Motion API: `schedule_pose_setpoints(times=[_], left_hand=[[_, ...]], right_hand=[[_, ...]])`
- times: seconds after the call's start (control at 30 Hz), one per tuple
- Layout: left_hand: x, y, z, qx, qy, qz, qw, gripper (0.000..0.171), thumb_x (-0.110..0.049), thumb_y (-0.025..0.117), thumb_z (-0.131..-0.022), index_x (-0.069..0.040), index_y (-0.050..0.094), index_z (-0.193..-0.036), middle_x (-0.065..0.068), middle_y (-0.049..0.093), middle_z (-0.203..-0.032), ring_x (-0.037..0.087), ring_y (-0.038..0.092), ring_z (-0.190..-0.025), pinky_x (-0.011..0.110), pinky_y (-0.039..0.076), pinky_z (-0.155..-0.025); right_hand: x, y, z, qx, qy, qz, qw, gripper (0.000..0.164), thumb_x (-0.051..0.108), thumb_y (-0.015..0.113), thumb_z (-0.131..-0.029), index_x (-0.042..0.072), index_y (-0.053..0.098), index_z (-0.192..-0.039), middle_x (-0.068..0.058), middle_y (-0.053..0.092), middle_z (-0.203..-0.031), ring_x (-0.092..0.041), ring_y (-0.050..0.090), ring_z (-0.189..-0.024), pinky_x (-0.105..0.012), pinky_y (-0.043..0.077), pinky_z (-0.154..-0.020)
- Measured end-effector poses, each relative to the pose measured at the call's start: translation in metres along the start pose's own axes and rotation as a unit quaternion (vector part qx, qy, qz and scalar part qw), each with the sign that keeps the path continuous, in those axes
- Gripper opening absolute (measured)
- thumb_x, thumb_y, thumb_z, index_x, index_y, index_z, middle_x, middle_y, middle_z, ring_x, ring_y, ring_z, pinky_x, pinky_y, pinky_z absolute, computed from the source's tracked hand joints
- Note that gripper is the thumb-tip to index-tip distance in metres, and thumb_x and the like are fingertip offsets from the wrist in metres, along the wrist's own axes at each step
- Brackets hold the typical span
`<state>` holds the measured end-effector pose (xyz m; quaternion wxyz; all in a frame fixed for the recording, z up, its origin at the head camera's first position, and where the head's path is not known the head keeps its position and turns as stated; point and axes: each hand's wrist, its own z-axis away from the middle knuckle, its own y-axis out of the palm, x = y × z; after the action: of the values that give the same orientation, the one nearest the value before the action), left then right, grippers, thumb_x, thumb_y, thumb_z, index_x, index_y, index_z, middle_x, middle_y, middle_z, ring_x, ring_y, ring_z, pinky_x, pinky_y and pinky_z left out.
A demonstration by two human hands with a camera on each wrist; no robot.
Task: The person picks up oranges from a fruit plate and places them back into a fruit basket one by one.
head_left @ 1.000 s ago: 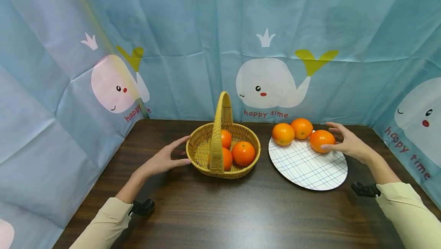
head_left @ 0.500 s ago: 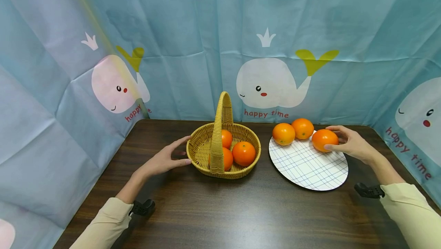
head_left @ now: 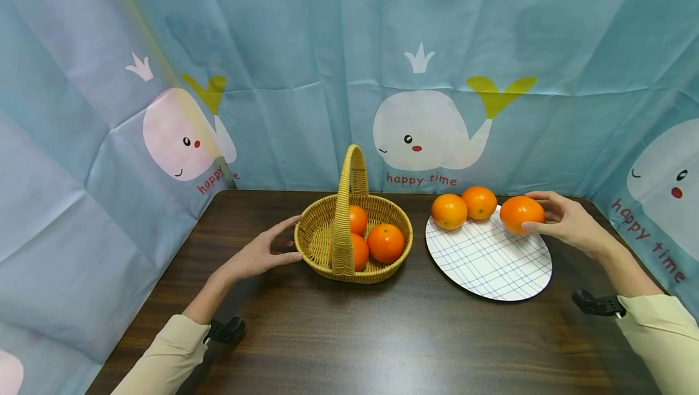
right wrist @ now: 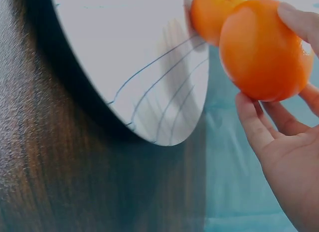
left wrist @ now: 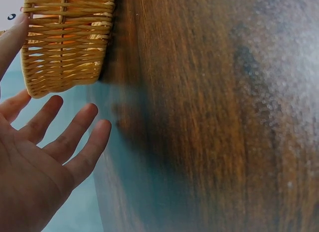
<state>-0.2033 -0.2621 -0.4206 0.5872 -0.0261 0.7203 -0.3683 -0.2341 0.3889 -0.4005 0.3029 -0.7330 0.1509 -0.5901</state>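
My right hand [head_left: 573, 224] holds an orange [head_left: 522, 215] between thumb and fingers above the far right part of a round white plate [head_left: 491, 267] with blue checked lines. In the right wrist view, that orange [right wrist: 266, 50] sits apart from the plate's surface. Two more oranges rest at the plate's far edge, one orange [head_left: 449, 212] beside another orange [head_left: 479, 202]. My left hand [head_left: 256, 256] is at the left end of a yellow wicker basket [head_left: 317, 231], its thumb and index finger touching the rim. The left wrist view shows the other fingers [left wrist: 89, 152] spread loosely. Inside the basket lie three oranges [head_left: 386, 243].
The basket's tall handle [head_left: 344, 213] arches over its middle and partly hides the oranges. Everything stands on a dark wooden table [head_left: 349, 334]. A blue curtain [head_left: 295, 79] with printed whales hangs close behind the table and at both sides.
My right hand has closed round the orange and lifted it off the plate, moving slightly right and up. The left hand and the basket have stayed in place.
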Motion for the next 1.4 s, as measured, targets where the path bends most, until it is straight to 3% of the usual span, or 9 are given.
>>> schedule_pose_setpoints(times=[0.33,0.8,1.2,1.4], left_hand=[[0.002,0.0,0.0,-0.003,-0.001,-0.004,1.0,0.083,-0.023,0.075,-0.096,-0.015,0.026,-0.163,0.012,0.026,-0.164,0.042,0.053,-0.127,0.042,0.056,-0.092],[-0.001,0.0,-0.001,0.002,0.017,0.004,0.9998,0.084,-0.019,0.075,-0.095,-0.011,0.026,-0.162,0.015,0.026,-0.163,0.044,0.052,-0.127,0.05,0.053,-0.095],[0.0,0.0,-0.002,0.002,0.02,0.005,0.9998,0.084,-0.018,0.075,-0.095,-0.011,0.026,-0.162,0.014,0.026,-0.163,0.043,0.051,-0.128,0.049,0.052,-0.096],[0.001,0.0,0.0,-0.003,0.006,0.0,1.0,0.084,-0.021,0.076,-0.095,-0.013,0.027,-0.162,0.013,0.026,-0.163,0.043,0.054,-0.126,0.042,0.056,-0.091]], right_hand=[[0.027,0.002,-0.009,-0.017,-0.013,-0.013,1.0,0.066,0.007,0.079,-0.091,0.006,0.046,-0.148,-0.015,0.05,-0.14,0.004,0.056,-0.108,-0.015,0.052,-0.082],[0.07,0.023,-0.032,-0.009,-0.064,-0.045,0.997,0.067,0.003,0.081,-0.087,0.007,0.05,-0.146,-0.012,0.051,-0.139,-0.007,0.061,-0.109,-0.017,0.052,-0.087],[0.081,0.048,-0.053,0.011,-0.08,-0.083,0.993,0.066,0.001,0.08,-0.087,0.007,0.05,-0.146,-0.012,0.052,-0.14,-0.014,0.061,-0.11,-0.021,0.052,-0.089],[0.084,0.066,-0.061,0.023,-0.089,-0.121,0.988,0.064,-0.001,0.08,-0.087,0.005,0.051,-0.144,-0.013,0.053,-0.14,-0.02,0.061,-0.114,-0.025,0.053,-0.091]])
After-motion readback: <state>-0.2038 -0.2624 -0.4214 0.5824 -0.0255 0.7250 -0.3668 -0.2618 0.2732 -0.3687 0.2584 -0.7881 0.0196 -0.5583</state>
